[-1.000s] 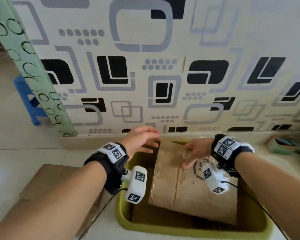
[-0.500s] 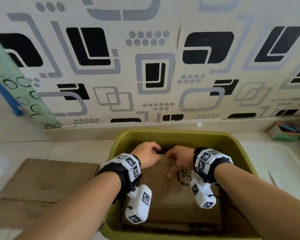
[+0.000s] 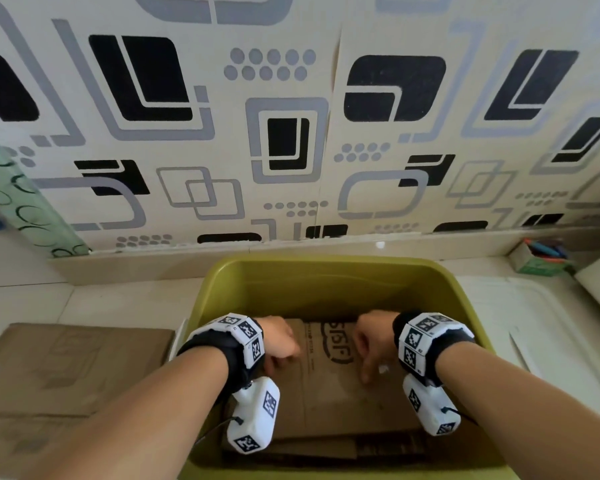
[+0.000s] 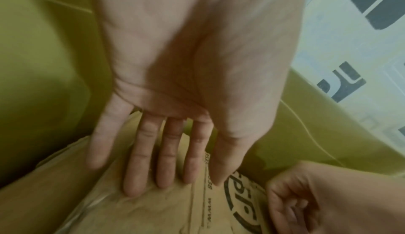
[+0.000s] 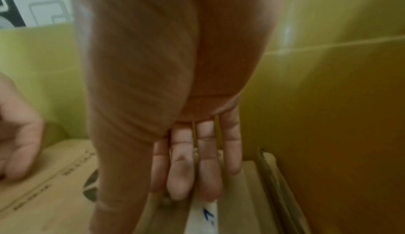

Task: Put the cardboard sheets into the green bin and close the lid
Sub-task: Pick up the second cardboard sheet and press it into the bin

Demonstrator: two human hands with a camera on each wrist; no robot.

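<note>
**Cardboard pressed flat inside green bin**

Cardboard sheet (image 3: pixel 329 386), printed with a dark logo, lies inside the green bin (image 3: pixel 222 282) on top of other brown sheets. Both hands are down in the bin on it. The left hand (image 3: pixel 279 341) has its fingers (image 4: pixel 140 165) straight and spread, tips touching the sheet's surface, gripping nothing. The right hand (image 3: pixel 373 341) likewise reaches down with straight fingers (image 5: pixel 181 173) onto the cardboard near the bin's right wall. More cardboard (image 3: pixel 66 368) lies on the floor left of the bin, and a white lid (image 3: pixel 551 327) lies to its right.
</note>
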